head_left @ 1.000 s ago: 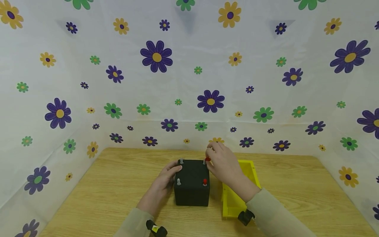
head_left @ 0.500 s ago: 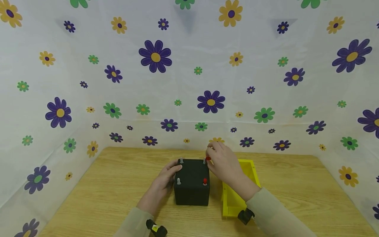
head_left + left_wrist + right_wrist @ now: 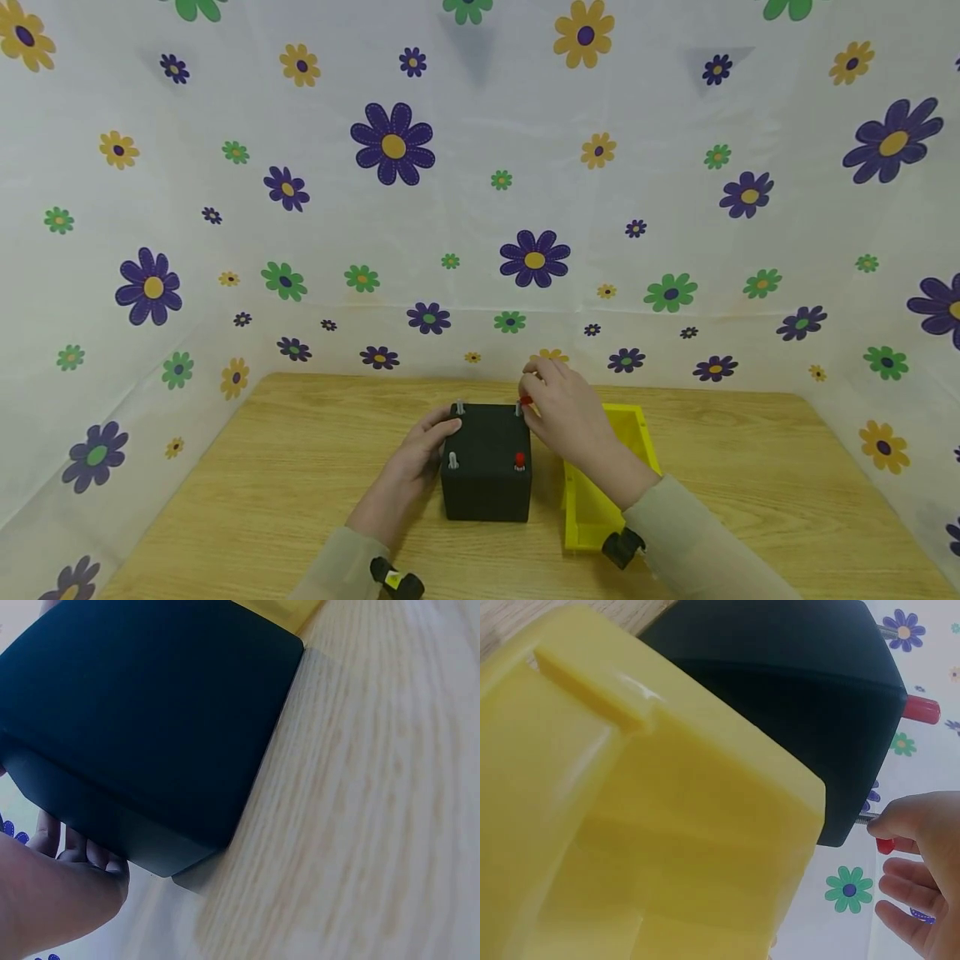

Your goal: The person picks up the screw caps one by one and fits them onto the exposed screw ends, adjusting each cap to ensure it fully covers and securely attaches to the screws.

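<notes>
A black box (image 3: 487,462) stands mid-table with a post at each top corner. A red cap (image 3: 520,460) sits on the near right post; the two left posts (image 3: 453,459) are bare grey metal. My right hand (image 3: 558,408) pinches a small red cap (image 3: 527,401) at the far right post (image 3: 868,818), seen too in the right wrist view as the red cap (image 3: 885,845) under my fingertips. My left hand (image 3: 420,450) rests against the box's left side (image 3: 97,825), fingers lying along it.
A yellow plastic tray (image 3: 600,500) lies just right of the box, under my right forearm, and fills most of the right wrist view (image 3: 630,825). The wooden table (image 3: 262,483) is walled by flowered sheeting on three sides.
</notes>
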Demonstrator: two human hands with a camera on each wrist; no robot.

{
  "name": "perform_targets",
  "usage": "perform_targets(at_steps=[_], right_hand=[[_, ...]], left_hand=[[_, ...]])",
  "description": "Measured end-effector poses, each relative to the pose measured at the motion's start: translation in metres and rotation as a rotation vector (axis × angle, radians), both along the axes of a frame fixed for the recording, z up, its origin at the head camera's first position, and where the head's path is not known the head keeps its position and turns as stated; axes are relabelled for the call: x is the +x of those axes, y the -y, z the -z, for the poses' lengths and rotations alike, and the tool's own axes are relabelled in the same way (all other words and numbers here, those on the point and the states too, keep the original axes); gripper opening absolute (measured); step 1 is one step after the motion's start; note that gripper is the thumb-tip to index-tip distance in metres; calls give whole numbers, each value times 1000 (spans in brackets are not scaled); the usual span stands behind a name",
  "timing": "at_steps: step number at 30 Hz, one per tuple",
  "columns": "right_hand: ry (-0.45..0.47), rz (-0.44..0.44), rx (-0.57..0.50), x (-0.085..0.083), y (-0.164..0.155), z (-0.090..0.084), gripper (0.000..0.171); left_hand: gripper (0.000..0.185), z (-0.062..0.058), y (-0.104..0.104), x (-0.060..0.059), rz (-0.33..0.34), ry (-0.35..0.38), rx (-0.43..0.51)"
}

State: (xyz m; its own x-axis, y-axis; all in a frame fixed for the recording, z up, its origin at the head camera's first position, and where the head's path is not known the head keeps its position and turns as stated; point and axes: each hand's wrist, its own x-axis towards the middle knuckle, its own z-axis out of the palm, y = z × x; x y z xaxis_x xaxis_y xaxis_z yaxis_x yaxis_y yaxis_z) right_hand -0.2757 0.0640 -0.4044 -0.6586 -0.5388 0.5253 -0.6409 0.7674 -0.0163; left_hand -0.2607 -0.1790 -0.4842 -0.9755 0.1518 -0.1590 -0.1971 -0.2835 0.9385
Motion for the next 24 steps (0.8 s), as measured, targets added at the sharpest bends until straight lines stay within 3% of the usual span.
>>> perform_targets(at_steps=[12,19,24], right_hand=[[-8,-44,-29,0,2,2,21],[3,-59,-29,1,3,3,18],[3,-64,-14,1,4,5,17]], left_hand=[[37,2,0,2,-9,-8,7],[46,1,1,2,-3,-1,-10],[36,3,1,2,-6,-10,-2]])
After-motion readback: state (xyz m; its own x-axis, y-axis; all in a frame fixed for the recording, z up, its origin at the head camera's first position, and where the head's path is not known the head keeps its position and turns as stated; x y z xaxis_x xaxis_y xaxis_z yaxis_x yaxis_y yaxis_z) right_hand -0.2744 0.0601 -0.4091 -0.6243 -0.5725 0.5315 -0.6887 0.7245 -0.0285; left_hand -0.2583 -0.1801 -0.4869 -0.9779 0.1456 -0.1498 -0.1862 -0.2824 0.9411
